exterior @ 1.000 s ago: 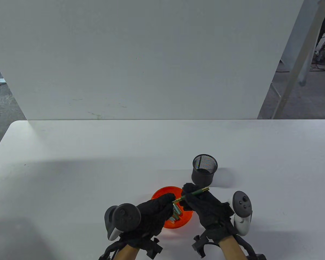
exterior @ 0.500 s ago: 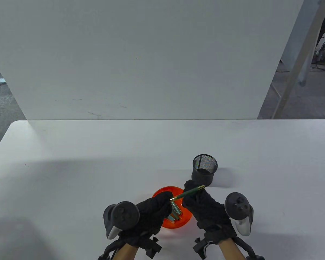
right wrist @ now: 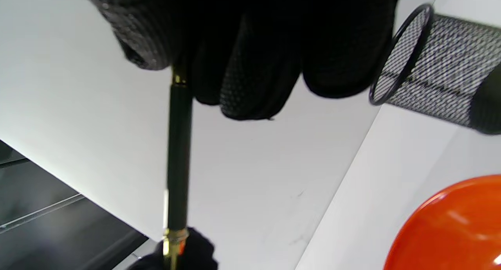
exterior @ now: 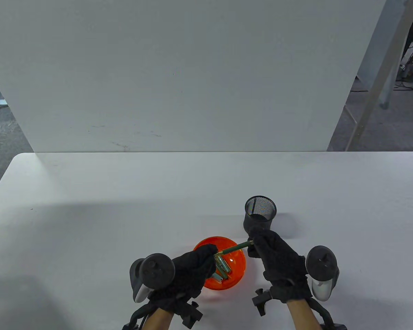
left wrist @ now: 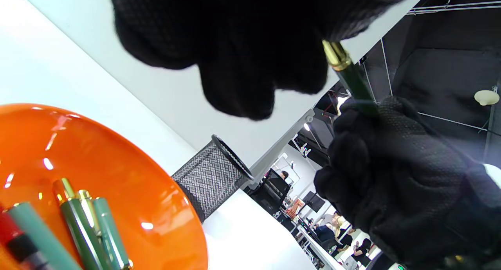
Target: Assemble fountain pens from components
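Both gloved hands are on one slim dark green fountain pen with gold trim [exterior: 234, 247], held in the air just above the shiny orange plastic bowl [exterior: 237, 273]. The left hand [exterior: 192, 271] pinches the gold end over the bowl's near-left side, and the right hand [exterior: 278, 261] has its grip closed round the other end, just past the bowl's right rim. A few loose teal and green pen parts [left wrist: 84, 223] lie inside the bowl. The black wire-mesh pen cup [exterior: 260, 218] stands upright on the white desk [exterior: 89, 223], just beyond the bowl's far-right edge.
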The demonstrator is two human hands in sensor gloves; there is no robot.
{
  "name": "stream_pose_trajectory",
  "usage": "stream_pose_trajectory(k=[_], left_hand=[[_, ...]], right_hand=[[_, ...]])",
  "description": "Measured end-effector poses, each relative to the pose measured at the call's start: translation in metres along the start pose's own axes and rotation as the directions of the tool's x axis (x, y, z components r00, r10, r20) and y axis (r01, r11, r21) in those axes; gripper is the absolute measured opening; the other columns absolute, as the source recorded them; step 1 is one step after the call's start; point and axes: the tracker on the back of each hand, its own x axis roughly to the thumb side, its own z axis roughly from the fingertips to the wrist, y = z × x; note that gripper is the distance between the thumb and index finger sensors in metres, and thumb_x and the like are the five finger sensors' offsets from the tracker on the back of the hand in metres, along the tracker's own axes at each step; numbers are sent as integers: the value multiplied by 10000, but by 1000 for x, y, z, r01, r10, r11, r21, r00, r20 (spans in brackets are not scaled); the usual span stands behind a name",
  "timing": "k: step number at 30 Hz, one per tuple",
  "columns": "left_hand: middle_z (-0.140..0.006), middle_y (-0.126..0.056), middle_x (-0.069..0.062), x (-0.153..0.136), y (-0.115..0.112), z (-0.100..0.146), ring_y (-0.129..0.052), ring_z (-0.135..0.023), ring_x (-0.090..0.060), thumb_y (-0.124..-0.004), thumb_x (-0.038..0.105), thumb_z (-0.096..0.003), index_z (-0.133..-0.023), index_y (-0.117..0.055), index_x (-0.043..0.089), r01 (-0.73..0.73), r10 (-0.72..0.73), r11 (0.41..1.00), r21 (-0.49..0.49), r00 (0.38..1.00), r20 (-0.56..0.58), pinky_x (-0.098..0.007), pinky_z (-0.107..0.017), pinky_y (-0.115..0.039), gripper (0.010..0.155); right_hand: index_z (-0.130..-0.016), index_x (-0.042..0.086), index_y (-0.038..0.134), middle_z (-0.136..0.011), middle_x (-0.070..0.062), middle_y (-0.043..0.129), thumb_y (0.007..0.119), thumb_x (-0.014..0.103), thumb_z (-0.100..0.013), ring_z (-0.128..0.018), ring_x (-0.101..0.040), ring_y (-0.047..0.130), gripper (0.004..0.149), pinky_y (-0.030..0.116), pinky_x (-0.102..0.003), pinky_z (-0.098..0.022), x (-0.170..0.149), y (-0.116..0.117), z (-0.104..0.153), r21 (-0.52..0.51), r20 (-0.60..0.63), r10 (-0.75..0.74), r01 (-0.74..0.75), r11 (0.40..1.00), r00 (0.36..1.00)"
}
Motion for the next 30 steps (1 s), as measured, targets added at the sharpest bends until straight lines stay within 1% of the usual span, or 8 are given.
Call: stream_pose_trajectory(k=[7,11,19,22,24,25,27,30], left_hand=[[-749,-959,4,4,-1,1,-1059,-553,-189,-720,419,-587,-1007,-741,255,54,-55,998,13,998,27,-438,-461,-864,452],[-758,-955,2,6,-3,0,-1057,-560,-193,-719,419,-589,-1008,-743,269,71,-71,997,-1,997,40,-441,-466,-861,445],[-747,-961,2,7,-4,2,-1061,-550,-188,-717,418,-588,-1005,-750,267,47,-47,999,-1,998,52,-437,-459,-866,445],[-754,-957,9,5,-1,0,-1058,-559,-186,-709,422,-591,-1009,-742,273,32,-32,1000,1,999,42,-435,-466,-864,445],[-753,-958,5,5,1,1,-1059,-557,-189,-711,421,-591,-1009,-745,269,-1,0,1000,18,999,38,-438,-466,-863,447],[-751,-960,8,4,2,1,-1058,-557,-186,-712,422,-590,-1008,-746,270,0,-1,1000,25,999,36,-437,-464,-864,446],[-751,-960,10,3,4,1,-1058,-558,-184,-711,424,-590,-1008,-745,270,8,-9,999,34,999,32,-435,-465,-864,446],[-749,-960,10,0,6,2,-1060,-555,-185,-712,425,-589,-1007,-746,269,-7,6,999,46,1000,21,-435,-463,-865,447]], right_hand=[[-824,206,778,-697,-12,890,648,523,-607,-538,-180,956,405,838,-483,-505,0,3,2,-35,-18,115,-116,993,993],[-648,264,856,-540,45,938,596,583,-607,-418,-152,973,414,861,-465,-464,0,2,4,-84,-23,226,-228,970,974],[-466,256,919,-364,59,976,550,612,-608,-277,-146,987,532,884,-457,-415,-1,2,4,-88,-8,167,-167,982,986],[-629,229,917,-498,11,982,514,644,-589,-364,-174,994,580,868,-479,-433,-1,3,4,-34,-2,140,-140,990,990],[-955,135,769,-803,-93,897,505,668,-579,-551,-247,971,703,830,-515,-488,0,6,4,17,5,139,-139,990,990],[-1132,101,506,-983,-134,770,518,667,-578,-663,-288,927,792,809,-530,-518,0,8,3,49,26,129,-131,990,991],[-1175,137,332,-1077,-145,657,543,642,-585,-787,-326,856,805,755,-573,-582,0,11,2,118,66,67,-75,990,996],[-1162,186,395,-1054,-118,696,624,576,-591,-766,-303,876,729,763,-564,-580,4,12,3,73,87,2,-9,997,996]])
